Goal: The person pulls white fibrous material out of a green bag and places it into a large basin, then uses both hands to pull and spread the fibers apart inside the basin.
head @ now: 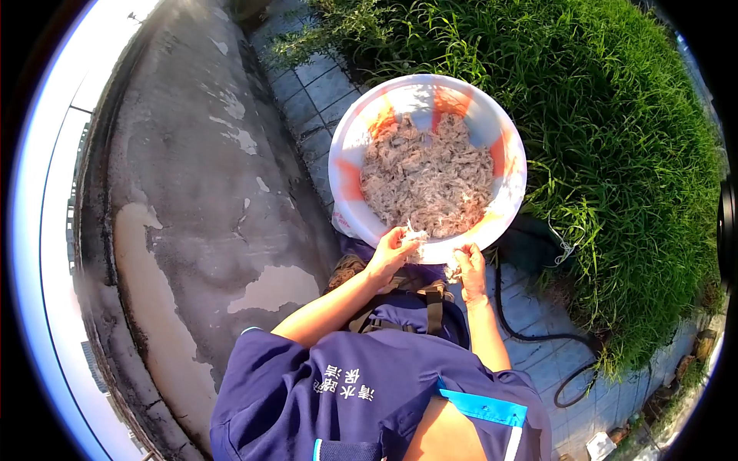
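A large round basin (350,124), white with orange patches, stands before me. In it lies a heap of pale brownish-grey fluffy, fibrous material (429,173). My left hand (392,253) is at the basin's near rim, pinching a tuft of this fibre (416,241) between thumb and fingers. To its right, just over the outer edge of the rim, my right hand (471,269) has its fingers closed on a smaller tuft (454,271). The two tufts are apart.
A weathered wall (213,173) with peeling patches runs along the left. Thick green grass (622,173) grows on the right. A black hose (519,336) curls over the paving tiles (533,351). A dark bag-like object (522,245) with pale string lies right of the basin.
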